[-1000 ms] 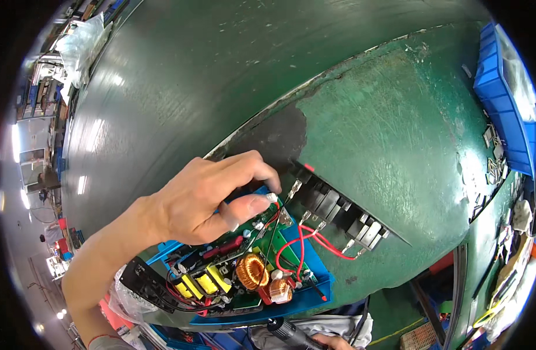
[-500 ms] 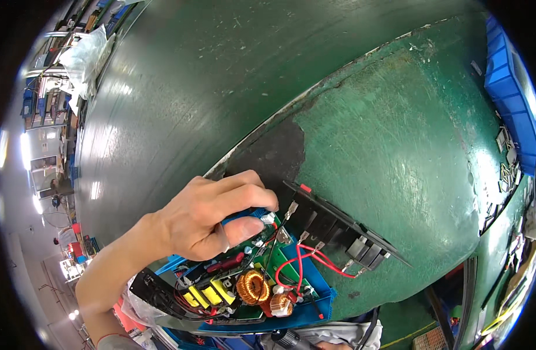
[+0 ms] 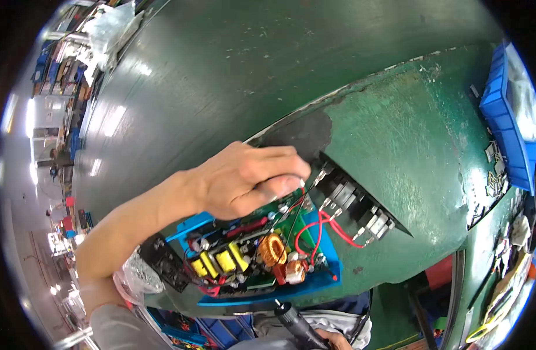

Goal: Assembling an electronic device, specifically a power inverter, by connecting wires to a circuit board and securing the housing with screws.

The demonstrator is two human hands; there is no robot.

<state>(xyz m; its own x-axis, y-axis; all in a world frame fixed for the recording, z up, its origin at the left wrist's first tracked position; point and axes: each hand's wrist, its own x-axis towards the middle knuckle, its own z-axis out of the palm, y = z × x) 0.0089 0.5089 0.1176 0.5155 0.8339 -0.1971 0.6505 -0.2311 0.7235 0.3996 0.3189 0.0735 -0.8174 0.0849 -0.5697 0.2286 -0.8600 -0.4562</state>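
My left hand [image 3: 253, 181] reaches over an opened blue-cased circuit unit [image 3: 262, 251], its thumb and fingers pinched together. Thin red and black wires run up to the fingertips; what exactly they grip is hidden. Just right of them a black socket panel [image 3: 361, 201] stands tilted on the bench, joined to the unit by red wires [image 3: 318, 233]. Inside the case show a copper-wound coil [image 3: 272, 249], yellow transformers [image 3: 224, 261] and a smaller coil [image 3: 294, 271]. At the bottom edge my right hand [image 3: 334, 339], partly cut off, is closed around a black electric screwdriver [image 3: 297, 324].
A black end panel [image 3: 163, 262] with wires lies at the unit's left, beside a clear plastic bag [image 3: 141, 279]. On the right stands a blue bin [image 3: 507, 116], with small metal parts [image 3: 492, 175] near it. The green bench [image 3: 396, 140] has a worn dark patch.
My left hand has moved right toward the socket panel, its fingertips closing together. More of the screwdriver has risen into view in my right hand. The whole view has shifted slightly.
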